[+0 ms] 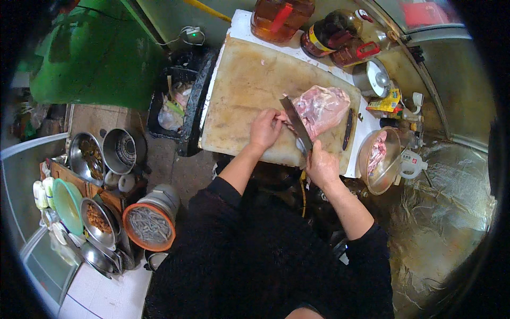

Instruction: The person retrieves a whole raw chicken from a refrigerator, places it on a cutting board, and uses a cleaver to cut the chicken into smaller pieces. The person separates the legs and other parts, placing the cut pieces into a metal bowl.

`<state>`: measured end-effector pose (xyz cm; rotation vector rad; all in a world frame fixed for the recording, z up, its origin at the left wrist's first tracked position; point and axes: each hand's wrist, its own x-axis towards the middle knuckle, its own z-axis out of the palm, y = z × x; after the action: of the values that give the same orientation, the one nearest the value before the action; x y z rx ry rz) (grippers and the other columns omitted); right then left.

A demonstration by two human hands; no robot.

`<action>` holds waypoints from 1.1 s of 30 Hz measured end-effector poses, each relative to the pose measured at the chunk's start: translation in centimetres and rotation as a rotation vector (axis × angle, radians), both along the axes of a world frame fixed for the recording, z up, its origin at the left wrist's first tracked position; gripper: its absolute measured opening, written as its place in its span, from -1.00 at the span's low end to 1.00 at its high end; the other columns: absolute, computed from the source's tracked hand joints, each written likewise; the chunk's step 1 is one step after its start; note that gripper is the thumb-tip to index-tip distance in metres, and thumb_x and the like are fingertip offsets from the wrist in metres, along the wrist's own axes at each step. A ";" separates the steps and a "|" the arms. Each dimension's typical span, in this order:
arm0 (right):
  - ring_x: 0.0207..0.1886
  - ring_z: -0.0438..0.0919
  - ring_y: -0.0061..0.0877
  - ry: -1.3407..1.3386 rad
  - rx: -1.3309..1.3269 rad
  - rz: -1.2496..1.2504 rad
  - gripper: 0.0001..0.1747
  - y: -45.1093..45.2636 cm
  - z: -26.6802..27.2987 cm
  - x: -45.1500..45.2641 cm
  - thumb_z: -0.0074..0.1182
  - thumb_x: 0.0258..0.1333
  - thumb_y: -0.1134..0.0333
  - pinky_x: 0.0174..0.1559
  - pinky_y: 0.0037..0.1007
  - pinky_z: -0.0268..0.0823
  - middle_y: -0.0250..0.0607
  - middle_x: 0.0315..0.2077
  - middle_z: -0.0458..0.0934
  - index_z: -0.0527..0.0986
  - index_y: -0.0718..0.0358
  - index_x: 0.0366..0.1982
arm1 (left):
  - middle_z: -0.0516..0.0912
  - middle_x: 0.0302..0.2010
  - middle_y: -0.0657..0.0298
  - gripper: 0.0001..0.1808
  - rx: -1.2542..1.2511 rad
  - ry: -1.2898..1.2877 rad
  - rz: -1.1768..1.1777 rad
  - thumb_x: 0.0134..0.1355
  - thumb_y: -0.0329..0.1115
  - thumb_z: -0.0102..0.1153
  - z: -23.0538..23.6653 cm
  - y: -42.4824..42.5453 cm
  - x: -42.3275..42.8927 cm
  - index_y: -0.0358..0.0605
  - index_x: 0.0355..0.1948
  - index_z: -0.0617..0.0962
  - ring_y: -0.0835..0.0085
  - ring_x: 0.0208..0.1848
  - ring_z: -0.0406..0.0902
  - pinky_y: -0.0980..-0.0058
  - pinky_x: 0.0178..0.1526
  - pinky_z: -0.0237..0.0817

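Observation:
A cleaver point(297, 123) is in my right hand point(322, 164), its blade running up and to the left along the left side of a large piece of raw poultry point(324, 105). My left hand point(265, 129) pinches a small end of the meat just left of the blade. Whether the edge is in the meat or only against it, I cannot tell. Both meat and blade are over a worn cutting board point(247, 79). Right of the meat lies a dark-handled knife point(348, 129). Beyond the board's right edge, a clear bowl point(392, 175) holds raw meat pieces point(377, 151).
Large oil jugs point(281, 24), dark sauce bottles point(324, 38) and a metal pot point(366, 79) line the board's far side. At left are a black waste bin point(153, 115), an orange-rimmed basin point(129, 235) of small fish and several metal bowls point(97, 259). A white jug point(412, 163) stands at right.

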<state>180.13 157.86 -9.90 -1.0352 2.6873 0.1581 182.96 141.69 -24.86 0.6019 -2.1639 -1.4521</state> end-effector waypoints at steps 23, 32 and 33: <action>-0.58 0.61 -0.27 0.170 0.101 -0.012 -0.72 -1.7 -5.0 0.3 0.08 -0.05 0.41 -0.54 -0.32 0.48 -0.16 -0.60 0.53 0.36 0.19 -0.23 | 0.55 -0.40 0.09 -0.85 -0.294 0.096 -0.327 -0.09 -0.43 0.19 -1.5 -1.1 -1.9 -0.16 -0.44 0.50 0.11 -0.28 0.52 0.18 -0.27 0.41; -0.55 0.61 -0.28 0.232 -0.174 -0.018 -0.70 -4.1 -8.3 -5.8 -0.01 -0.07 0.48 -0.46 -0.27 0.45 -0.13 -0.57 0.60 0.40 0.30 -0.19 | 0.60 -0.32 0.10 -0.82 -0.228 0.013 -0.318 0.00 -0.35 0.18 -0.4 -0.8 -5.3 -0.12 -0.33 0.55 0.11 -0.21 0.54 0.21 -0.17 0.41; -0.55 0.61 -0.26 0.230 -0.213 -0.019 -0.69 -3.7 -8.1 -5.6 -0.02 -0.06 0.48 -0.46 -0.27 0.45 -0.12 -0.57 0.60 0.39 0.32 -0.18 | 0.60 -0.31 0.10 -0.81 -0.222 0.006 -0.315 0.00 -0.35 0.19 -0.3 -0.8 -5.6 -0.11 -0.32 0.55 0.11 -0.20 0.55 0.22 -0.17 0.41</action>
<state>174.49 154.15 -17.96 -1.1123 2.9723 -0.0146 177.39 140.91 -25.13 0.1826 -2.4543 -1.3310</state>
